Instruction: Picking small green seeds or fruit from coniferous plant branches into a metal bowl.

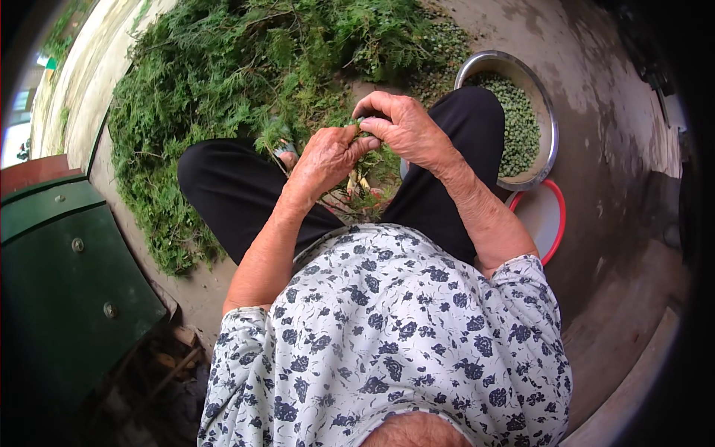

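My left hand is closed in front of my body, its thumb and fingers gripping a green conifer sprig of which only a small bit shows. Close beside it my right hand bends down, thumb and fingertips pinched at the same spot. Just what the right fingertips hold is hidden. A large heap of cut conifer branches spreads on the ground beyond both hands. To the right of my knee stands a steel basin with many small green cones or seeds in it.
Partly under the basin's near side sits a pale bowl with a red rim. My knees in black trousers flank the hands. A dark green panel with round studs stands at the left. More loose green bits lie by the heap.
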A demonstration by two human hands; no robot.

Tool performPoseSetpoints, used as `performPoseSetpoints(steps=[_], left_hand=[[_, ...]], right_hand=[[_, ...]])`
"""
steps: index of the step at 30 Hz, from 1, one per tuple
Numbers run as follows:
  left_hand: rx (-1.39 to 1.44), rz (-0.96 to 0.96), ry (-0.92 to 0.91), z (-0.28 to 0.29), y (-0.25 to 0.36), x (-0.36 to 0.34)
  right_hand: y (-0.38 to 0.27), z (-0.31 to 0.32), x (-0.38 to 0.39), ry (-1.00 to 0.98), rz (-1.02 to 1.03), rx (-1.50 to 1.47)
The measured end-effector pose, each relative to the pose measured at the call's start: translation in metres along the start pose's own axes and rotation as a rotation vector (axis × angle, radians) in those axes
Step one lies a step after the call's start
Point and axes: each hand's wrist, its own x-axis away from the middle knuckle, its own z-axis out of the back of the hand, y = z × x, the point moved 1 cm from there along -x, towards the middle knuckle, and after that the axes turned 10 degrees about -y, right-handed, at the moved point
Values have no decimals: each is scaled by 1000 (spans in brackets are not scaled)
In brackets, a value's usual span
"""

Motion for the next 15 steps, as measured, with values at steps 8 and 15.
performPoseSetpoints(steps=[8, 15], left_hand=[[256, -55, 42, -1, 4, 1], [446, -88, 106, -6, -1, -2]], right_hand=[[7, -1, 2, 73, -76, -821], [16, 0, -1, 112, -56, -926]])
